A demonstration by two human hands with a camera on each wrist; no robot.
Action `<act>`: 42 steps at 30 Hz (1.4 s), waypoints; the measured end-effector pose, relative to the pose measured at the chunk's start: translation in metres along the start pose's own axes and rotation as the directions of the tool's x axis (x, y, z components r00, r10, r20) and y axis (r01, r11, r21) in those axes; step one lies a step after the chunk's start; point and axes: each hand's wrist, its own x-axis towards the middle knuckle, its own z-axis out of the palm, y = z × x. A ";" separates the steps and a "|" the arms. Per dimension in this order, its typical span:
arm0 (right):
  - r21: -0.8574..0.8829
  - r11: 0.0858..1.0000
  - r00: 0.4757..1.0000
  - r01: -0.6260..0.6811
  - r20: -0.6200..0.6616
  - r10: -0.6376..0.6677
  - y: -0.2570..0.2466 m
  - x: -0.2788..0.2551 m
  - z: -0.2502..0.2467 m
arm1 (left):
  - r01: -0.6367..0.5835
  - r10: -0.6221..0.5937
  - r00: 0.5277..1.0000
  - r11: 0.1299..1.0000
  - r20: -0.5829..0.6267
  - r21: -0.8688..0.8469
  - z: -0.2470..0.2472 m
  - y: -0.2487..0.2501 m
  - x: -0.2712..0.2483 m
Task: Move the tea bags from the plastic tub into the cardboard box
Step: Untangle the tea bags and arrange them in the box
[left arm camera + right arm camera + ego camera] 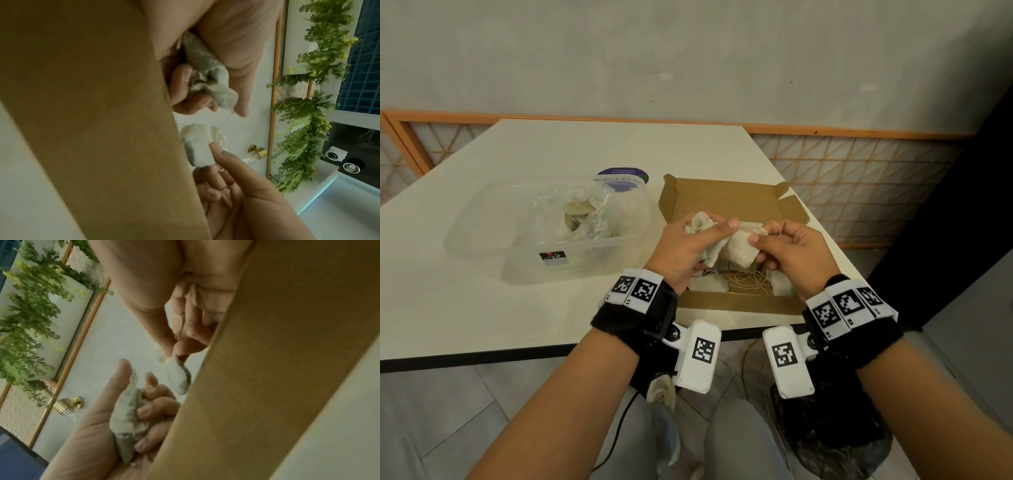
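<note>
In front of me stands a cream-white table (517,308) with a dark edge. On it sits the clear plastic tub (482,236) to my left, the open cardboard box (722,198) just beside it to my right, and a round purple lid (624,173) behind the tub.

Soft, even indoor light fell on the cream rectangular table (482,240), shadows faint. Both wrist views were dim, blurred and strongly warped toward their edges.
</note>
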 end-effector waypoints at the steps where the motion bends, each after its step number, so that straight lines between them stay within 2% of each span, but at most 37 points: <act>1: -0.018 1.000 1.000 0.000 -0.005 0.000 -0.002 0.001 0.002 | -0.008 0.008 1.000 1.000 0.008 0.012 0.001 -0.001 0.000; 5: -0.074 0.997 0.995 -0.009 0.099 0.016 -0.011 0.002 0.012 | 0.007 -0.016 0.997 0.994 0.080 0.111 0.000 -0.004 0.001; 8: -0.107 0.994 0.984 -0.013 0.177 0.032 -0.023 0.004 0.015 | 0.051 -0.058 0.995 0.994 0.079 0.093 -0.003 -0.006 0.003; 10: -0.095 0.995 0.984 -0.011 0.176 0.028 -0.030 0.007 0.012 | 0.090 -0.092 0.995 0.995 0.031 0.039 -0.005 -0.005 0.006; 12: -0.107 0.994 0.994 0.004 0.109 0.008 -0.034 0.009 0.007 | 0.134 -0.133 0.991 0.989 0.018 -0.066 -0.006 -0.002 0.009; 14: -0.221 0.975 0.997 0.034 0.081 -0.017 -0.031 0.007 0.002 | 0.168 -0.164 0.986 0.971 0.038 -0.172 -0.007 0.000 0.011; 15: -0.330 0.942 0.991 0.064 0.130 -0.021 -0.026 0.005 0.001 | 0.184 -0.180 0.983 0.960 0.037 -0.212 -0.008 0.000 0.011; 17: -0.594 0.773 0.941 0.220 0.339 -0.007 -0.013 -0.004 0.003 | 0.213 -0.214 0.976 0.941 0.024 -0.264 -0.009 0.002 0.011; 19: -0.686 0.613 0.852 0.393 0.522 0.038 0.000 -0.012 0.010 | 0.228 -0.232 0.972 0.930 0.019 -0.287 -0.010 0.003 0.010; 21: -0.664 0.579 0.786 0.473 0.615 0.064 0.006 -0.016 0.016 | 0.237 -0.245 0.969 0.923 0.013 -0.303 -0.010 0.002 0.011; 23: -0.668 0.562 0.769 0.489 0.633 0.083 0.007 -0.016 0.019 | 0.249 -0.261 0.965 0.916 0.003 -0.314 -0.011 0.001 0.012; 25: -0.693 0.568 0.798 0.444 0.594 0.100 0.009 -0.015 0.018 | 0.252 -0.269 0.963 0.903 -0.001 -0.347 -0.011 0.001 0.013; 28: -0.718 0.610 0.880 0.335 0.470 0.070 0.008 -0.014 0.014 | 0.241 -0.256 0.967 0.888 0.012 -0.391 -0.012 0.001 0.014; 30: -0.734 0.615 0.909 0.288 0.412 0.066 0.006 -0.012 0.014 | 0.234 -0.245 0.969 0.889 0.022 -0.393 -0.012 0.000 0.014; 36: -0.808 0.579 0.932 0.111 0.286 0.221 0.006 0.002 0.017 | 0.219 -0.231 0.973 0.896 0.017 -0.386 -0.011 0.000 0.013; 40: -0.841 0.526 0.949 0.129 0.259 0.182 0.003 0.000 0.020 | 0.213 -0.234 0.972 0.904 -0.012 -0.372 -0.011 0.000 0.013; 42: -0.831 0.534 0.953 0.158 0.271 0.140 0.002 -0.002 0.018 | 0.209 -0.233 0.972 0.905 -0.021 -0.370 -0.012 0.000 0.013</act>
